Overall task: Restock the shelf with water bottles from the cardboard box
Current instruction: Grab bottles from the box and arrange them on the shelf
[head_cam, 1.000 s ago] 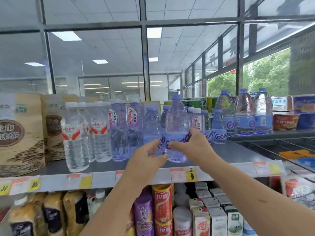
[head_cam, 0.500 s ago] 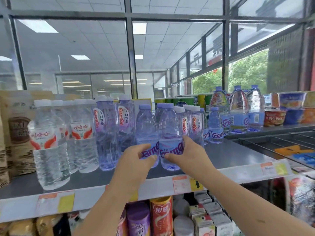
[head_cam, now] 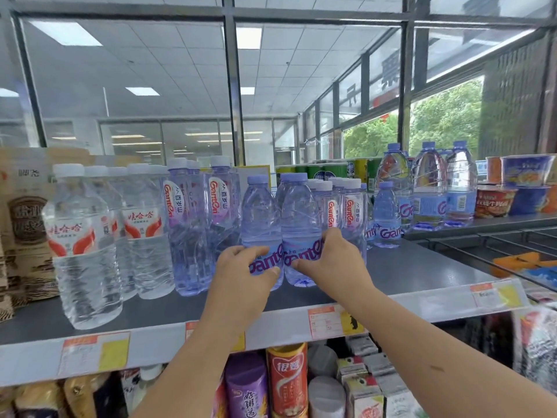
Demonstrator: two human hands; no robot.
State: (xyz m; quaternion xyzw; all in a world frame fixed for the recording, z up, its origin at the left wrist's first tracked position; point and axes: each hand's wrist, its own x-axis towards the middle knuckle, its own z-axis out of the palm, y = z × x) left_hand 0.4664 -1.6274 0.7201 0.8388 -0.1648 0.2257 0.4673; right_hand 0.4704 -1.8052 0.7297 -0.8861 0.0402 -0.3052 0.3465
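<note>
Two small purple-tinted Ganten water bottles stand side by side on the grey shelf (head_cam: 422,267). My left hand (head_cam: 241,276) grips the left bottle (head_cam: 259,218) round its label. My right hand (head_cam: 331,260) grips the right bottle (head_cam: 298,215) at its label. Both bottles are upright and their bases look to be on the shelf. Behind them stand more Ganten bottles (head_cam: 346,206). The cardboard box is out of view.
Taller Ganten bottles (head_cam: 187,224) and clear red-labelled water bottles (head_cam: 81,242) fill the shelf's left. Large water jugs (head_cam: 428,182) and noodle cups (head_cam: 494,200) sit at the right. Cans and cartons (head_cam: 286,381) fill the lower shelf. Bare shelf surface lies to the right of my hands.
Both bottles came down from the air onto the shelf and were pushed together, side by side. My view moved closer and lower towards the shelf.
</note>
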